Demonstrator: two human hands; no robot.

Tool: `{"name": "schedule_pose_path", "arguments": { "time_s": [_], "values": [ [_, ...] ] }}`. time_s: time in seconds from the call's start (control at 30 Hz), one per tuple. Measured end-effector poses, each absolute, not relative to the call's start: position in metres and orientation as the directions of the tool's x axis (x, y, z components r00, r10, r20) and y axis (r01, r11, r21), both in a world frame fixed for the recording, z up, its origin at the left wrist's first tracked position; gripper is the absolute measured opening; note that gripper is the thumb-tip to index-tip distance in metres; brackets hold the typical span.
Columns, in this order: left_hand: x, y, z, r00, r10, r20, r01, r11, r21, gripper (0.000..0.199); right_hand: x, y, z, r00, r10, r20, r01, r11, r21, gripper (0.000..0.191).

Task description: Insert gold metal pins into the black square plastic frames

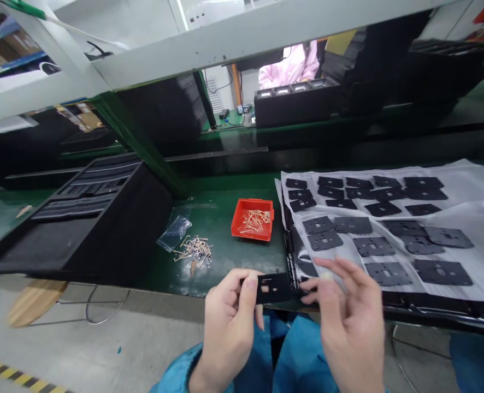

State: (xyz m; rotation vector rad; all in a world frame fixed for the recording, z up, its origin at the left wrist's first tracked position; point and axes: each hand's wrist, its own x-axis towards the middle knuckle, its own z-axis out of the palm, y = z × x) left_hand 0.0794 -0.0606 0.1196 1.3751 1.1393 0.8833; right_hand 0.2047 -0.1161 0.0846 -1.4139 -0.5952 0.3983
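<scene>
My left hand (228, 327) pinches a thin black plate (272, 288) with small square cutouts, holding it by its left end above the bench's front edge. My right hand (348, 322) is just to the right with its fingers spread, holding nothing, and its fingertips are close to the plate's right end. Beyond it, several similar black plates (385, 246) lie in rows on a translucent plastic sheet (469, 188). A red tray (252, 203) of thin metal pins stands to the left, and a loose heap of pins (193, 252) lies on the green bench (225, 256).
A crumpled transparent plastic bag (174, 232) lies next to the heap. Black foam trays (78, 218) stack at the left. A white and green shelf frame (225, 43) crosses above the bench. Beyond it stands a person in a pink sleeve (289, 65).
</scene>
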Motion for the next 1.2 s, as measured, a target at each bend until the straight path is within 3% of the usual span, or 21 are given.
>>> {"name": "schedule_pose_path", "arguments": {
  "time_s": [0.13,0.33,0.4,0.47,0.53,0.6,0.73,0.83,0.9,1.0,1.1,1.2],
  "values": [
    [0.077,-0.066,0.115,0.384,0.922,-0.047,0.183,-0.026,0.983,0.039,0.192,-0.112,0.086,0.708,0.679,0.192,0.148,0.123,-0.981,0.043],
    [0.076,-0.074,0.119,0.345,0.934,-0.088,0.199,0.018,0.98,0.041,0.192,-0.113,0.089,0.72,0.686,0.108,0.037,0.118,-0.992,0.02],
    [0.074,-0.074,0.123,0.378,0.921,-0.091,0.213,0.009,0.977,0.04,0.198,-0.118,0.084,0.734,0.643,0.218,0.176,0.13,-0.976,0.02],
    [0.07,-0.074,0.125,0.409,0.911,-0.05,0.247,-0.058,0.967,0.037,0.203,-0.122,0.079,0.641,0.606,0.47,0.435,0.217,-0.874,0.024],
    [0.065,-0.076,0.127,0.413,0.91,0.043,0.289,-0.176,0.941,0.03,0.207,-0.126,0.078,0.447,0.59,0.673,0.632,0.324,-0.704,0.033],
    [0.06,-0.076,0.127,0.422,0.884,0.2,0.321,-0.352,0.879,0.022,0.208,-0.126,0.081,0.297,0.602,0.741,0.689,0.402,-0.602,0.04],
    [0.052,-0.072,0.132,0.505,0.637,0.583,0.234,-0.751,0.618,0.024,0.203,-0.125,0.094,0.299,0.602,0.741,0.627,0.462,-0.628,0.027],
    [0.045,-0.074,0.14,0.538,0.456,0.709,0.245,-0.889,0.386,0.021,0.195,-0.127,0.1,0.375,0.503,0.779,0.652,0.454,-0.607,0.022],
    [0.04,-0.079,0.146,0.549,0.424,0.721,0.277,-0.905,0.322,0.016,0.19,-0.128,0.1,0.362,0.371,0.855,0.709,0.486,-0.511,0.02],
    [0.034,-0.091,0.15,0.507,0.458,0.731,0.288,-0.889,0.357,0.013,0.188,-0.129,0.098,0.288,0.247,0.925,0.741,0.554,-0.379,0.014],
    [0.031,-0.097,0.151,0.441,0.496,0.748,0.262,-0.868,0.422,0.014,0.187,-0.126,0.097,0.303,0.218,0.928,0.749,0.548,-0.374,0.011],
    [0.029,-0.096,0.153,0.434,0.47,0.768,0.23,-0.882,0.411,0.014,0.189,-0.124,0.099,0.293,0.137,0.946,0.788,0.526,-0.32,0.009]
  ]
}}
